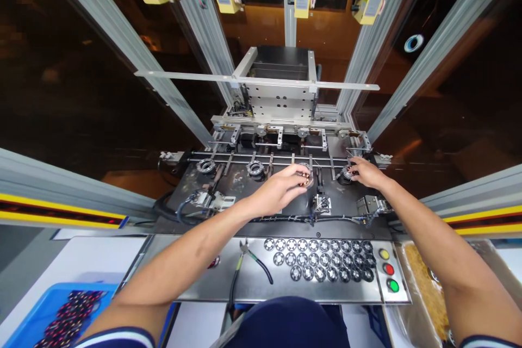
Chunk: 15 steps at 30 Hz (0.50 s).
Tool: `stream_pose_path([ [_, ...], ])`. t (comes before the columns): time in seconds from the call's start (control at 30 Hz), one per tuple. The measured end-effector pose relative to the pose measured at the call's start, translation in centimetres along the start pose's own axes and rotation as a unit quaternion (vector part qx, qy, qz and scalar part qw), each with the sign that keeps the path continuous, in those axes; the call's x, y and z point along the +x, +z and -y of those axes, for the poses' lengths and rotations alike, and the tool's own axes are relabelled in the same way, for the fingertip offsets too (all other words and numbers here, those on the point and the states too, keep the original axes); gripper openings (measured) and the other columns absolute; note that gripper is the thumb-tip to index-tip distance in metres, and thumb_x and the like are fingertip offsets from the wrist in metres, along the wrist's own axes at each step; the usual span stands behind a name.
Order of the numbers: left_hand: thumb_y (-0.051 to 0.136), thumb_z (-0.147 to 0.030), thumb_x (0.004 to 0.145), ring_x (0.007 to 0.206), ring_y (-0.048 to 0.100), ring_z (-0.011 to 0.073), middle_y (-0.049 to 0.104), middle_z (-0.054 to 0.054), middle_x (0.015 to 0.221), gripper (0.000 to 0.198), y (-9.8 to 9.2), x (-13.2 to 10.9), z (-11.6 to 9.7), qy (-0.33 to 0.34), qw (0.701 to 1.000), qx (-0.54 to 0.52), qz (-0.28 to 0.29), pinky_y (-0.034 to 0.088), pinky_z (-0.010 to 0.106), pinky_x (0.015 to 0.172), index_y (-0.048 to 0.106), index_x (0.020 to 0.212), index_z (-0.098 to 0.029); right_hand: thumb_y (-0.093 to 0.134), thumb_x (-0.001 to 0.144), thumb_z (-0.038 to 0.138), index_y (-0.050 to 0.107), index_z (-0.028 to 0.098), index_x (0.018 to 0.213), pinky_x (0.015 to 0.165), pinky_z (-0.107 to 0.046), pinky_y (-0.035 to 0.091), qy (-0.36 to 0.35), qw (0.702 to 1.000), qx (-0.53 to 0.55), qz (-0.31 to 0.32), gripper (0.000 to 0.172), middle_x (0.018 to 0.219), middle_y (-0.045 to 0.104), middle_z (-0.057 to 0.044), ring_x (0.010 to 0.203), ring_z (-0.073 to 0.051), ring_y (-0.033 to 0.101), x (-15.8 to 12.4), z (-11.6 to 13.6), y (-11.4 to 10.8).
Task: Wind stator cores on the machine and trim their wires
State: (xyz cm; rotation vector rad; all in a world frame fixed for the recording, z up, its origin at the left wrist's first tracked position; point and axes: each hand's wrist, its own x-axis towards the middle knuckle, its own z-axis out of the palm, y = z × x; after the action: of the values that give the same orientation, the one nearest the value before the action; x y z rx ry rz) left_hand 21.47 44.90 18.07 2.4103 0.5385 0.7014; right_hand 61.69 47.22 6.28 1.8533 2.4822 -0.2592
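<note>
My left hand (281, 189) reaches over the third fixture from the left. Its fingers curl around a small round stator with copper windings (304, 178), which they partly cover. At the far-right fixture, my right hand (367, 172) has its thumb and fingers closed around another round stator (348, 172), mostly hidden by the fingertips. Whether either part is seated or lifted I cannot tell. Two ring-shaped fixtures, one at the far left (206, 166) and one beside it (255, 169), stand to the left of my hands.
Several black round cores (324, 260) lie in rows on the steel ledge (196, 277), beside cutting pliers (243, 250). Coloured push buttons (389, 269) sit at the ledge's right. A blue tray (24, 315) holds dark parts; a lined box (420, 283) stands right. Metal arms (281, 137) line the back.
</note>
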Motion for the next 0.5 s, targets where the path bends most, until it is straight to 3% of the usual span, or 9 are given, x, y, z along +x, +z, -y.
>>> stream_pose_path([
  [0.13, 0.066, -0.021, 0.091, 0.109, 0.070, 0.0189, 0.071, 0.010, 0.116, 0.009, -0.9, -3.3, -3.4, 0.026, 0.992, -0.024, -0.123, 0.057, 0.035, 0.097, 0.065, 0.100, -0.019, 0.062, 0.096, 0.037, 0.062, 0.019, 0.125, 0.101, -0.049, 0.052, -0.004, 1.000, 0.000, 0.015, 0.034, 0.136, 0.059, -0.011, 0.120, -0.025, 0.060, 0.3, -0.2, -0.3],
  [0.27, 0.072, -0.017, 0.085, 0.103, 0.073, 0.0193, 0.074, 0.010, 0.114, 0.025, -0.7, -7.2, -4.6, -0.008, 0.979, -0.014, -0.203, 0.061, 0.036, 0.091, 0.055, 0.103, -0.022, 0.062, 0.096, 0.037, 0.063, 0.019, 0.123, 0.102, -0.049, 0.051, -0.009, 1.000, 0.002, 0.022, 0.033, 0.134, 0.060, -0.010, 0.119, -0.025, 0.060, 0.4, -0.3, -0.6],
  [0.37, 0.071, -0.018, 0.085, 0.107, 0.073, 0.0216, 0.074, 0.010, 0.116, 0.030, -0.3, -11.0, -4.4, -0.079, 0.969, -0.003, -0.232, 0.061, 0.041, 0.093, 0.052, 0.107, -0.025, 0.062, 0.096, 0.038, 0.063, 0.019, 0.123, 0.103, -0.050, 0.050, -0.013, 1.000, 0.011, 0.025, 0.032, 0.134, 0.060, -0.010, 0.120, -0.025, 0.059, 0.5, -0.4, -0.8],
  [0.5, 0.068, -0.028, 0.087, 0.109, 0.071, 0.0246, 0.073, 0.011, 0.119, 0.026, 0.3, -16.6, -3.8, -0.232, 0.945, -0.004, -0.230, 0.061, 0.046, 0.094, 0.053, 0.108, -0.025, 0.061, 0.096, 0.038, 0.064, 0.020, 0.122, 0.103, -0.050, 0.050, -0.013, 0.999, 0.022, 0.030, 0.031, 0.134, 0.060, -0.010, 0.120, -0.024, 0.059, 0.5, -0.3, -1.2],
])
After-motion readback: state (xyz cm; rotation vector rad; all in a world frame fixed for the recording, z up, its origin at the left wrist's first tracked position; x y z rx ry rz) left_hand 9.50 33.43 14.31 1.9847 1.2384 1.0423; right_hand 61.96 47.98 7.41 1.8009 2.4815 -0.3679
